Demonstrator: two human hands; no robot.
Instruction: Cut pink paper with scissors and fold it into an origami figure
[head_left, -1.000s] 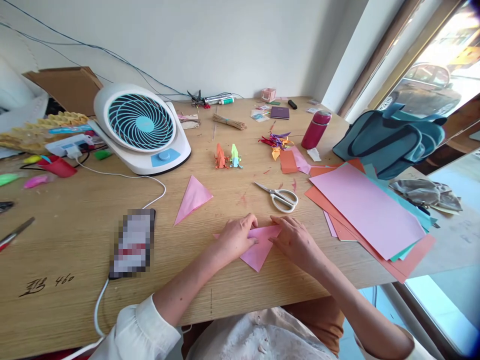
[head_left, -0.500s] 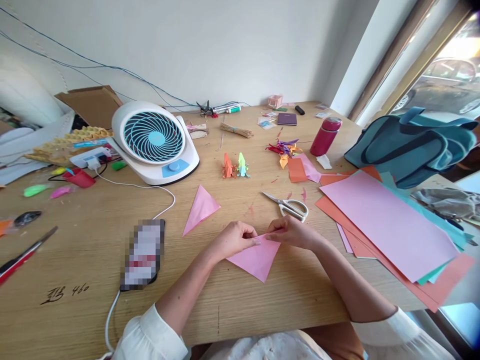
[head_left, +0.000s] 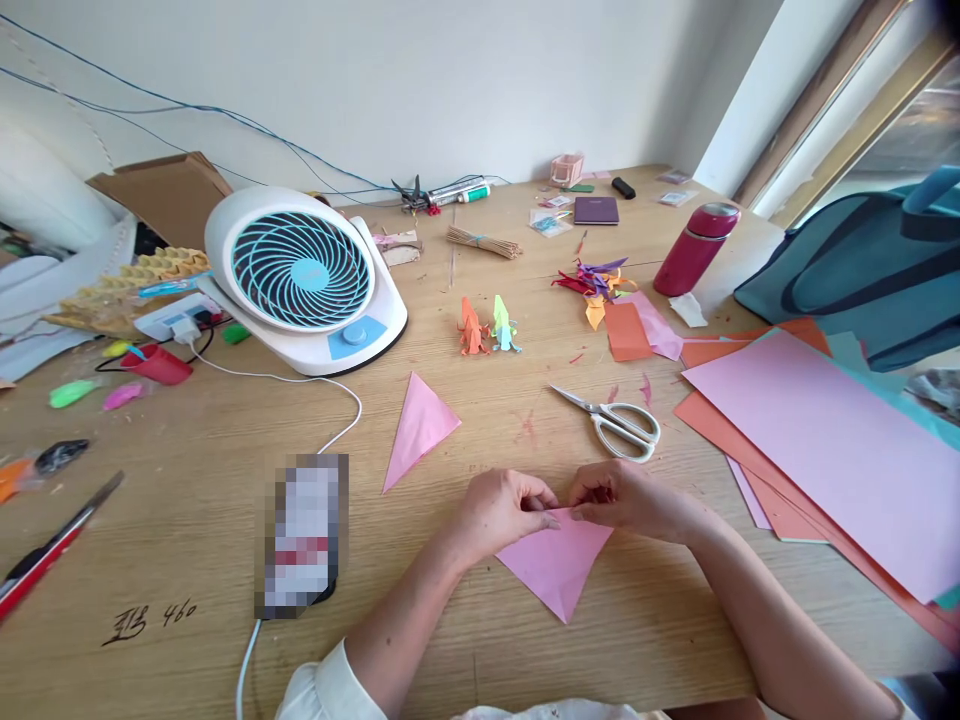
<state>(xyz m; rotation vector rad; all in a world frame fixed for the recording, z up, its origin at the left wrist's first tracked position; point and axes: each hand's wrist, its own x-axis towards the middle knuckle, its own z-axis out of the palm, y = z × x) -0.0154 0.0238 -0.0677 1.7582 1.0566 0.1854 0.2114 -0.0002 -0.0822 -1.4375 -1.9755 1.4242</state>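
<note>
A pink paper with a corner pointing toward me lies at the table's front. My left hand pinches its far edge between thumb and fingers. Close beside it, my right hand pinches the same edge a little to the right. The fingertips of both hands nearly touch, and they hide part of that edge. Left of my hands rests a folded pink triangle. White-handled scissors lie just beyond my right hand. Farther back stand an orange folded figure and a green-blue one.
A white fan stands at the back left, with a phone and its cable in front. Large coloured sheets spread on the right, near a red bottle and a teal bag. A red-handled knife lies far left.
The camera view has shifted, so most things sit differently in the frame. My hands have drawn closer together along the paper's far edge.
</note>
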